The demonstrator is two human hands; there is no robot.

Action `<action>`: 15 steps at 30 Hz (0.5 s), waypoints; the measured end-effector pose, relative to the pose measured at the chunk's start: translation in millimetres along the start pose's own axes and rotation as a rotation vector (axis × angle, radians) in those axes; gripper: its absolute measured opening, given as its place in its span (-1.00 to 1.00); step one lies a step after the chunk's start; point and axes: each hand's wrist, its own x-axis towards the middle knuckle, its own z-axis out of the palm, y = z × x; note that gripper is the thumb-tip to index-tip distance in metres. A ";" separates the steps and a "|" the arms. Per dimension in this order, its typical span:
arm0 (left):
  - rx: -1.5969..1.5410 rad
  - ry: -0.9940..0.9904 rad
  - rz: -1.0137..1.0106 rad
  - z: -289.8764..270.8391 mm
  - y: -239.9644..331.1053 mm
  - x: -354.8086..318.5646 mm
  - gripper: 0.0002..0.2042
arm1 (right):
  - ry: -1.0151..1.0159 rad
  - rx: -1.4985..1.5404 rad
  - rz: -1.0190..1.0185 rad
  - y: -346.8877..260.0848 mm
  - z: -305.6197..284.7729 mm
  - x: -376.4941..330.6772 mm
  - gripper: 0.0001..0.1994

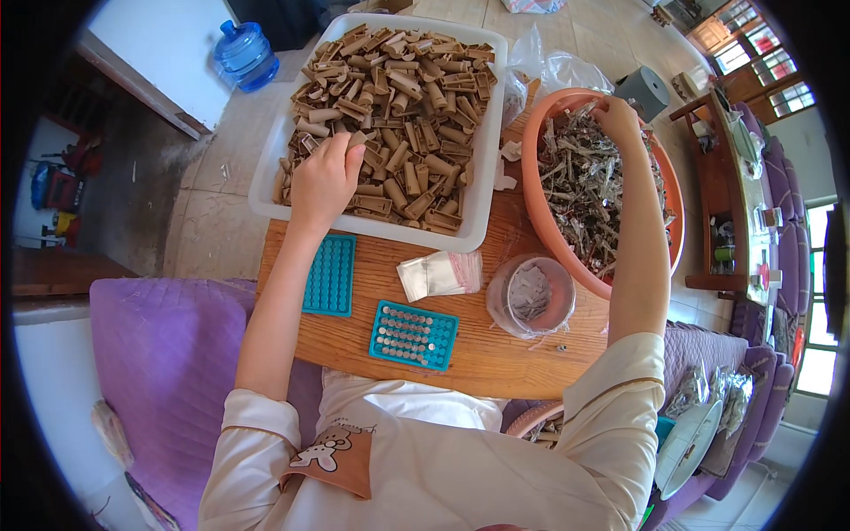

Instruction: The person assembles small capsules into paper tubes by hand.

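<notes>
A small stack of clear plastic sachets point(440, 273) with pink-edged tops lay flat on the worktop point(496, 354), between the white tray point(266, 190) and a round clear tub point(531, 296). Crumpled clear plastic bags point(553, 66) sat behind the orange basin point(531, 168).

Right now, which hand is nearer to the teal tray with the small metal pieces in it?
Left. The left hand is in the white bin of tan parts, just beyond the teal tray. The right hand is farther off, at the far side of the orange basin.
</notes>
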 end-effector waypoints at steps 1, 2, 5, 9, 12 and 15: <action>-0.010 -0.010 -0.005 0.0 0.4 0.8 -0.78 | 0.000 -0.002 0.003 1.9 -0.3 -5.3 -0.83; -0.012 -0.011 -0.004 0.8 -0.3 0.8 -0.78 | 0.046 0.021 -0.089 3.4 0.0 -11.2 -0.85; -0.012 -0.020 -0.006 2.5 -1.1 1.2 -0.78 | 0.085 0.070 -0.128 4.6 -0.4 -21.0 -0.86; -0.030 -0.046 -0.001 3.5 -1.3 0.4 -0.77 | 0.272 0.263 0.024 -11.9 -3.3 -39.6 -0.85; -0.023 -0.011 0.009 0.7 -4.4 -2.1 -0.78 | 0.432 0.472 0.153 -28.4 -14.2 -55.4 -0.85; -0.049 0.053 0.053 3.4 -0.4 0.6 -0.77 | 0.494 1.156 0.086 1.3 -29.2 -68.4 -0.89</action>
